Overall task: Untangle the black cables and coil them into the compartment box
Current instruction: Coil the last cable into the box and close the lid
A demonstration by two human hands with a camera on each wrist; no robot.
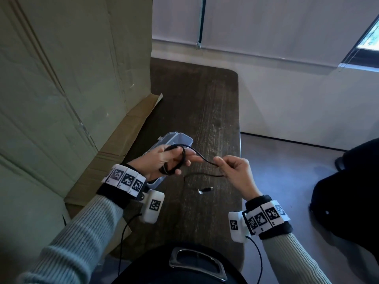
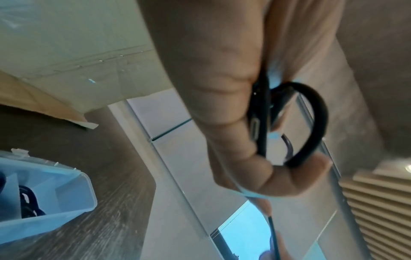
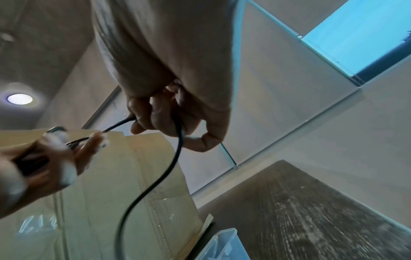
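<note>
My left hand (image 1: pixel 164 160) holds a small coil of black cable (image 1: pixel 180 158) looped around its fingers, above the clear plastic compartment box (image 1: pixel 184 138). In the left wrist view the coil (image 2: pixel 315 119) sits between thumb and fingers with a connector end pressed against them. The free stretch of cable (image 1: pixel 203 158) runs right to my right hand (image 1: pixel 233 169), which pinches it in curled fingers; in the right wrist view the cable (image 3: pixel 155 176) hangs down from that grip. Its tail droops to a USB plug (image 1: pixel 205 190) just above the table. Another black cable (image 2: pixel 26 202) lies in one box compartment.
A dark wooden table (image 1: pixel 205 99) carries the box. A tall cardboard box (image 1: pixel 61 78) stands along the left with a flap (image 1: pixel 131 128) lying on the table. Floor and a dark bag (image 1: pixel 348 191) lie to the right.
</note>
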